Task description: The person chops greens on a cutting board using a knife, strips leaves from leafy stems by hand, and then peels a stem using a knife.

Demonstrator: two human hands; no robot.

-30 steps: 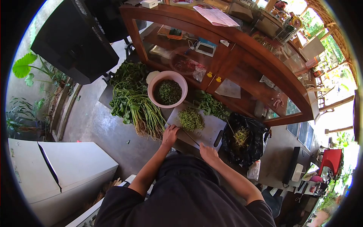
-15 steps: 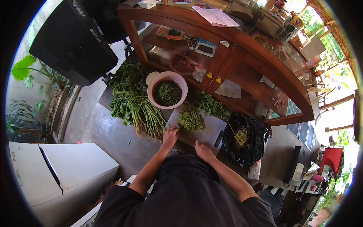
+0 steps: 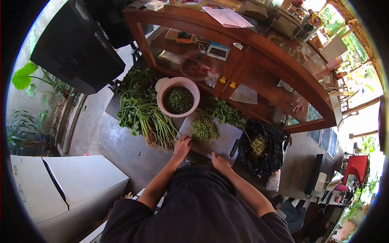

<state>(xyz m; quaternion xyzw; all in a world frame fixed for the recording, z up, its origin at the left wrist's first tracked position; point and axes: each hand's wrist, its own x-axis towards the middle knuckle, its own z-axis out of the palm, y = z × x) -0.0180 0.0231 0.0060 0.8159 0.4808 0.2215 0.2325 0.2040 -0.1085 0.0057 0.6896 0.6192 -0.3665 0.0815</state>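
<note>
Lying beside the board (image 3: 227, 135), the greens (image 3: 150, 117) reach near the left hand (image 3: 183, 143), whose hold is unclear. A jolt could scatter the board's chopped stems (image 3: 204, 128); a slip of the knife (image 3: 205, 149), clamped in the right hand (image 3: 221, 163), could nick the left fingers.

Daylight pours in from the right side, where the open outdoor area (image 3: 366, 133) is blown out to near white. The lower middle is dimmer, and the black shirt (image 3: 200, 206) loses most of its detail. A soft sheen lies on the grey floor (image 3: 91, 125), and pale reflections show on the cabinet glass (image 3: 178, 52). The wide lens bows the cabinet's top edge, and black corners with bluish fringing ring the round view.
</note>
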